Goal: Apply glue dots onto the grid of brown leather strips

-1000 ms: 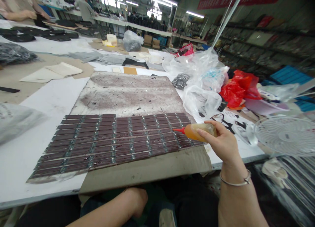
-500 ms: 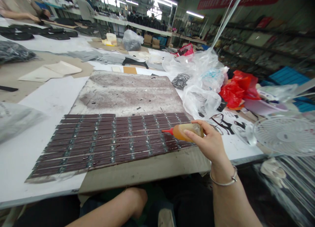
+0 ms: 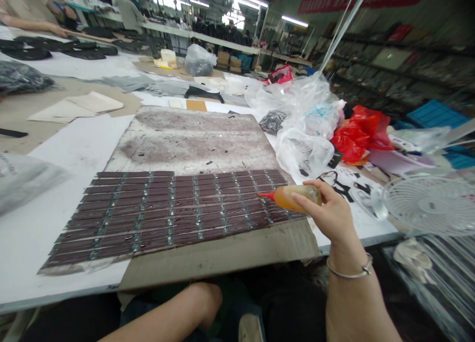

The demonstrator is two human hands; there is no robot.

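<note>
My right hand (image 3: 328,208) is wrapped round a squeeze bottle (image 3: 297,197) of amber liquid, held on its side. The bottle's red nozzle (image 3: 266,195) points left, at the right part of the rows of dark brown strips (image 3: 156,203). These strips lie on a stained board (image 3: 200,139), with narrow greenish, shiny bands crossing between them. Wet-looking glossy spots show on some strips. Below the table edge, my left forearm and bent wrist (image 3: 204,300) rest near my lap; the fingers of that hand are hidden.
Clear plastic bags (image 3: 304,149) and a red bag (image 3: 358,134) lie right of the board. A white fan (image 3: 430,203) stands at the right edge. Brown cardboard (image 3: 222,255) sits under the board's front. Black pieces (image 3: 27,52) lie back left, near another person's arm (image 3: 37,25).
My right hand has moved right with the bottle, and the nozzle has shifted right along the strips. The other person's hand at the back left has shifted slightly. My left forearm looks unmoved.
</note>
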